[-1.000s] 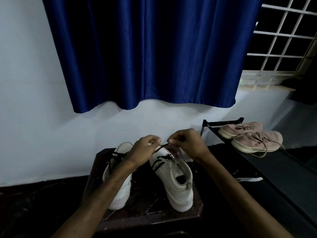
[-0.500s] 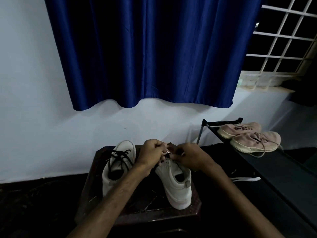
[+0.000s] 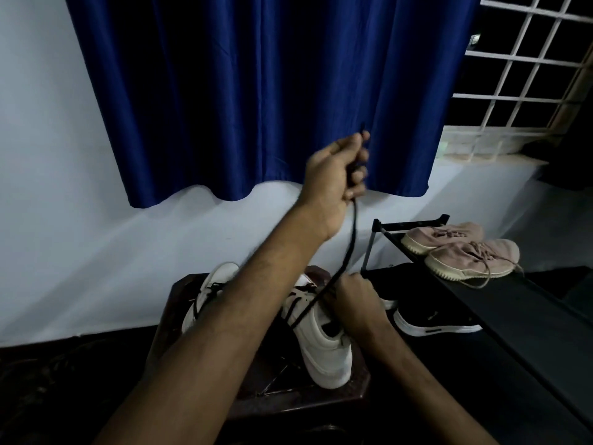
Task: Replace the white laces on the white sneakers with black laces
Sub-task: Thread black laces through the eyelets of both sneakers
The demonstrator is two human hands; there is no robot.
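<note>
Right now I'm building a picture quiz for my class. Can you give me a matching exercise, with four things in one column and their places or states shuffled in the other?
Things
1. black lace
2. pink sneakers
3. black shoe
4. left hand

Places or states
A. on top of the black rack
B. raised in front of the blue curtain, gripping
C. low down, between the stool and the rack
D. stretched taut upward from the white sneaker

Pairs: 1-D, 2-A, 3-C, 4-B
</note>
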